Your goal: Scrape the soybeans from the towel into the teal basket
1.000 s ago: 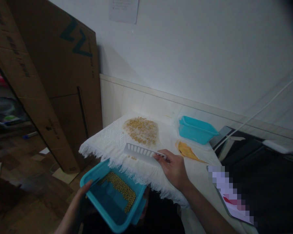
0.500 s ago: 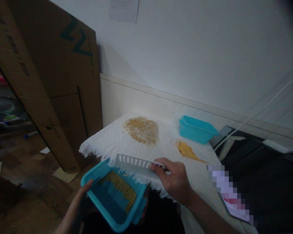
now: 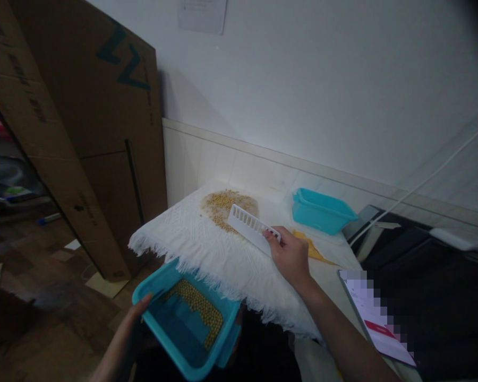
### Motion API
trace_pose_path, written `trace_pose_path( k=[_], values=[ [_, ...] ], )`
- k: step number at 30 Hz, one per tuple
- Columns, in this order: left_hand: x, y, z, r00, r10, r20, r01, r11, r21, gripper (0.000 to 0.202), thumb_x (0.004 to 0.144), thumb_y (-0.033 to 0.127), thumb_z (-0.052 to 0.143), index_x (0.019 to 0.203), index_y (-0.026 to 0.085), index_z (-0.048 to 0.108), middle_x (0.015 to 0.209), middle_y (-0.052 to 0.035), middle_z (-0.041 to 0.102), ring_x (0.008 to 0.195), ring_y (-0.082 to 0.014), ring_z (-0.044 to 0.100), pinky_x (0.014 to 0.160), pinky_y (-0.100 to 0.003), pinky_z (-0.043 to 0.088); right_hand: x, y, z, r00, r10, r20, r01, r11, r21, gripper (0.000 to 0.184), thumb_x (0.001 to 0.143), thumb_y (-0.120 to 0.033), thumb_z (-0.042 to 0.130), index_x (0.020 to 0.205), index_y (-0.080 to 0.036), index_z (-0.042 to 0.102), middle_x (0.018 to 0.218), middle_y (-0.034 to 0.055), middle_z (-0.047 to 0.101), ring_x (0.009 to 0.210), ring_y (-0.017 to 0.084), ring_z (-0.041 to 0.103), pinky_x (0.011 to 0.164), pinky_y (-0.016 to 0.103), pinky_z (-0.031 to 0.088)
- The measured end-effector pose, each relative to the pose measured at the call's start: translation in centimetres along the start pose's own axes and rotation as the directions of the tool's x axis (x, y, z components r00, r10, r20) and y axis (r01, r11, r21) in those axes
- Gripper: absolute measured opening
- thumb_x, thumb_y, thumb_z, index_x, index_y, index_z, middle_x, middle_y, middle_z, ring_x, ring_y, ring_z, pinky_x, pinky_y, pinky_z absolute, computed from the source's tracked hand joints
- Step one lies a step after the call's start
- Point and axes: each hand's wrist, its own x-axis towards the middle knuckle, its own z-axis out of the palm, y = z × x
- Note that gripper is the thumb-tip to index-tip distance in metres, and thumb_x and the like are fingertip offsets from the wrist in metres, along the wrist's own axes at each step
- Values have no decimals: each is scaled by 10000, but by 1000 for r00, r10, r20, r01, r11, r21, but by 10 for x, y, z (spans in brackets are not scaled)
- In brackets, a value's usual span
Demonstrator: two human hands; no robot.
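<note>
My left hand grips the left rim of a teal plastic tub held just below the fringed front edge of a white cloth. A strip of yellow beans lies inside the tub. My right hand is closed on one end of a white slotted plastic scraper. The scraper's far end rests at the near side of a pile of yellow beans spread on the cloth.
A second teal tub and a yellow cloth lie at the back right of the table. A large cardboard box leans against the wall on the left. A paper sheet and a dark surface lie at the right.
My right hand has carried the scraper from the cloth's front edge above the tub back to the bean pile. The tub in my left hand has stayed in place.
</note>
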Motion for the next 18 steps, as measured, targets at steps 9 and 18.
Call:
trace_pose_path(
  k=[9, 18],
  values=[
    [-1, 3, 4, 998, 27, -64, -26, 999, 28, 730, 788, 531, 732, 1444, 245, 587, 797, -100, 843, 990, -428, 776, 833, -611, 635, -1, 1, 1, 1000, -3, 16, 3, 1000, -8, 360, 977, -421, 562, 826, -169, 771, 510, -9, 608, 423, 126, 556, 487, 220, 365],
    [0, 2, 3, 998, 62, 18, -62, 998, 17, 893, 728, 591, 762, 1526, 285, 500, 1017, -105, 846, 1140, -423, 719, 898, -585, 623, -3, -9, -1, 998, 7, 68, -13, 996, 88, 327, 971, -395, 586, 829, -160, 765, 512, -20, 611, 403, 104, 524, 452, 202, 347]
  ],
)
